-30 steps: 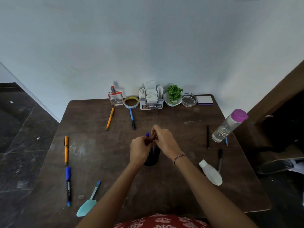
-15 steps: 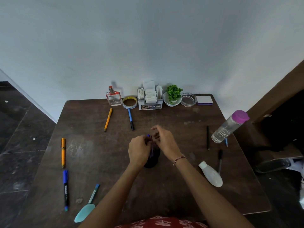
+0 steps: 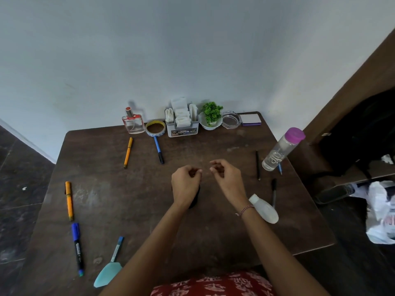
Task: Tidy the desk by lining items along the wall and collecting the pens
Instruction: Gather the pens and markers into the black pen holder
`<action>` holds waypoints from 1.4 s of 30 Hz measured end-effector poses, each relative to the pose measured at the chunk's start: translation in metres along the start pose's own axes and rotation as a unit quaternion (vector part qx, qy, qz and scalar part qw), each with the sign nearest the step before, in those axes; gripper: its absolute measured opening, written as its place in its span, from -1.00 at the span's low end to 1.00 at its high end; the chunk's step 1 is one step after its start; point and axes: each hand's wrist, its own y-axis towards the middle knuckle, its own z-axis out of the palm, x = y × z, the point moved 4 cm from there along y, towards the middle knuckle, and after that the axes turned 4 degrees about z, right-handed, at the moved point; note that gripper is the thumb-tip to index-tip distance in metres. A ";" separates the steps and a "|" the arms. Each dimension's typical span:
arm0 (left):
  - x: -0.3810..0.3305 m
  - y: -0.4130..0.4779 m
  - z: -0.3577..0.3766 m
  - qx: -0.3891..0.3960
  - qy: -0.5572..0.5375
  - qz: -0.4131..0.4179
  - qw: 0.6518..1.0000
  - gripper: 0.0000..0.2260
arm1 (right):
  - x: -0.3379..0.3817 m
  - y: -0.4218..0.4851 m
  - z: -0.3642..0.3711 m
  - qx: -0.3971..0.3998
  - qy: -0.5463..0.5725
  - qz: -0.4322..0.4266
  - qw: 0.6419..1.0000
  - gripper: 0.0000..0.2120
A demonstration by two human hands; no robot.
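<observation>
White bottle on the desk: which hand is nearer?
Right. The right hand hovers just left of the white bottle, its wrist beside the cap; the left hand is farther left, above the dark cup.

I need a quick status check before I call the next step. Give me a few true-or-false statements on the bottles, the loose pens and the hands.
1. The purple-capped water bottle stands in the row by the wall. False: it stands at the right edge of the desk, apart from that row.
2. A blue pen lies just in front of the tape roll. True.
3. The right hand holds a pen. False: its fingers are loosely curled round nothing.
4. The white bottle lies on its side. True.
5. Every pen has been collected. False: the orange marker, among others, lies loose at the left.
</observation>
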 end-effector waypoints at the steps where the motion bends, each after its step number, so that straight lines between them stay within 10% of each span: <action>1: -0.001 -0.002 0.005 0.011 -0.012 0.001 1.000 -0.88 | -0.004 -0.003 -0.005 -0.007 0.002 0.007 1.000 -0.85; 22: -0.045 -0.053 0.235 0.232 -0.297 -0.309 0.873 -0.79 | -0.201 -0.007 -0.143 -0.011 -0.039 0.294 0.955 -0.73; 42: -0.052 -0.043 0.289 0.174 -0.211 -0.313 0.910 -0.67 | -0.244 0.016 -0.133 0.054 0.125 0.400 0.906 -0.77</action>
